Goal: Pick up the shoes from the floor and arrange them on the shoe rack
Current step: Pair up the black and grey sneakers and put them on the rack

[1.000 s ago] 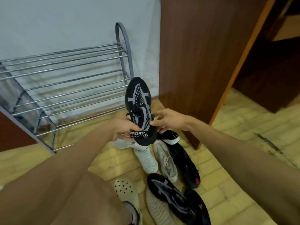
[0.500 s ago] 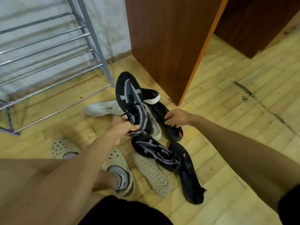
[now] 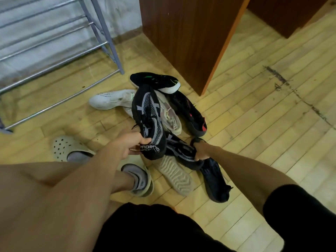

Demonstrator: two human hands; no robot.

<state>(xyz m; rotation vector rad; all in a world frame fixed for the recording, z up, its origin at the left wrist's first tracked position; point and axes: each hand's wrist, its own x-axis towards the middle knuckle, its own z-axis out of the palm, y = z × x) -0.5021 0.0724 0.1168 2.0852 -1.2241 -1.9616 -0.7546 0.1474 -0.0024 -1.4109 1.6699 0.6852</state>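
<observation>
My left hand (image 3: 128,144) grips a black and grey knit sneaker (image 3: 148,117) by its heel, toe pointing away, above the pile. My right hand (image 3: 201,150) is closed on the matching black and grey sneaker (image 3: 179,150) that lies on the floor. Around them lie a white sneaker (image 3: 111,100), a beige sneaker (image 3: 170,116), a black shoe with a white sole (image 3: 156,80), a black shoe with red trim (image 3: 190,113), an upturned beige sole (image 3: 175,176) and a dark shoe (image 3: 216,180). The metal shoe rack (image 3: 60,44) stands at the upper left, its bars bare.
A brown wooden cabinet (image 3: 185,33) stands just behind the pile on the wood floor. My feet wear beige perforated clogs (image 3: 67,147) with grey socks, close to the left of the shoes.
The view tilted down from the rack to the pile. My right hand let go of the held sneaker and dropped onto the matching one on the floor; my left hand kept its grip.
</observation>
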